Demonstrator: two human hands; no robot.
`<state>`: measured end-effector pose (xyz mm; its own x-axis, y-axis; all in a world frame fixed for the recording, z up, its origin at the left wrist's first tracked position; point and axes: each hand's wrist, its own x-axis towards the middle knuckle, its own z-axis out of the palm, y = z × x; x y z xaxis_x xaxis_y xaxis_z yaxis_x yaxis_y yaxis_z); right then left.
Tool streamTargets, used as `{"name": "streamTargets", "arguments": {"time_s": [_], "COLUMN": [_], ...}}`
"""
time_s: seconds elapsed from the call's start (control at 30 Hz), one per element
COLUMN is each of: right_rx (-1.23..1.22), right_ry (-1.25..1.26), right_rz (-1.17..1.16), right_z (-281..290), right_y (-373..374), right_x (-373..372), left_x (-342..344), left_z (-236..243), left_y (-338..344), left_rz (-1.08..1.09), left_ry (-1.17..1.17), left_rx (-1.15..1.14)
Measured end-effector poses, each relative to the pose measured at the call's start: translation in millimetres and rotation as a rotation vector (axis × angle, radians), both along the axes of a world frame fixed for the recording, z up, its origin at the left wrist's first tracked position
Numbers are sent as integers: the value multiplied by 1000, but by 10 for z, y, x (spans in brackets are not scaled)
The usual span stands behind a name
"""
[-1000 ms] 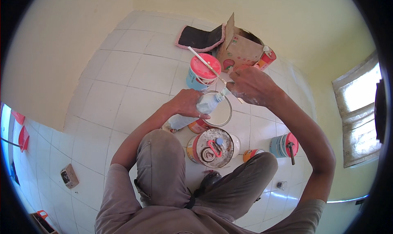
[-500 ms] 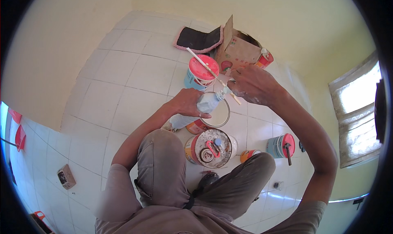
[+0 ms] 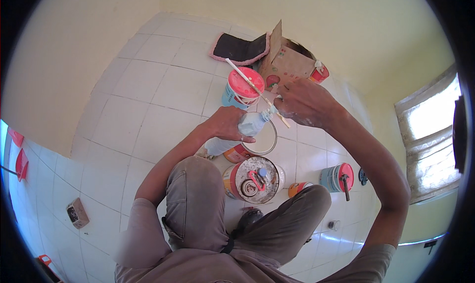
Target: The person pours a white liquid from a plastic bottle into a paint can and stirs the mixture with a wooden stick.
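Note:
My left hand (image 3: 228, 124) is wrapped around a clear plastic bottle (image 3: 251, 125) with a pale, whitish look, tilted with its neck up and to the right. My right hand (image 3: 308, 103) is at the bottle's mouth, its fingers pinched together; what they grip, if anything, is hidden. White smears mark the right fingers. Below the bottle stands an open can (image 3: 268, 148) with a pale inside, partly covered by the bottle and left hand. A long thin stick (image 3: 250, 83) runs from across a red-lidded bucket (image 3: 246, 83) to beneath the right hand.
Between my knees stands a paint-spattered round tin (image 3: 262, 189) with a red handle. A smaller orange tin (image 3: 300, 188) sits beside it. A hammer (image 3: 346, 185) rests against another red-lidded bucket (image 3: 330, 179). Farther back are a cardboard box (image 3: 292, 65) and a pink-edged black mat (image 3: 241, 48).
The view has shifted very slightly. Both hands and the bottle hold nearly the same position.

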<state>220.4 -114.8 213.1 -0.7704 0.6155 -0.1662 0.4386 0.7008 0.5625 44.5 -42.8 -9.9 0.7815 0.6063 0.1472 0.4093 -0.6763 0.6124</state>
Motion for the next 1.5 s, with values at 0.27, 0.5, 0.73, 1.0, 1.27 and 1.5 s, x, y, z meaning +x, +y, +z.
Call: {"name": "streamTargets", "arguments": {"time_s": [0.27, 0.5, 0.73, 1.0, 1.27, 1.5], "right_rx": [6, -38, -2, 21, 15, 15], "right_ry": [-32, -143, -40, -62, -82, -101], "right_rz": [-12, -78, -13, 11, -4, -21], "right_z": [23, 40, 33, 57, 155, 198], "right_y": [-7, 7, 11, 22, 21, 14], "right_x": [-50, -60, -55, -55, -110, -191], "left_x": [-24, -28, -53, -51, -43, -66], "left_z": [16, 42, 71, 54, 29, 44], "left_y": [-3, -6, -22, -12, 2, 4], "left_rz": [4, 0, 2, -3, -11, -17], "left_ry": [-14, -7, -16, -32, -50, -56], "left_rx": [11, 1, -1, 6, 16, -3]}}
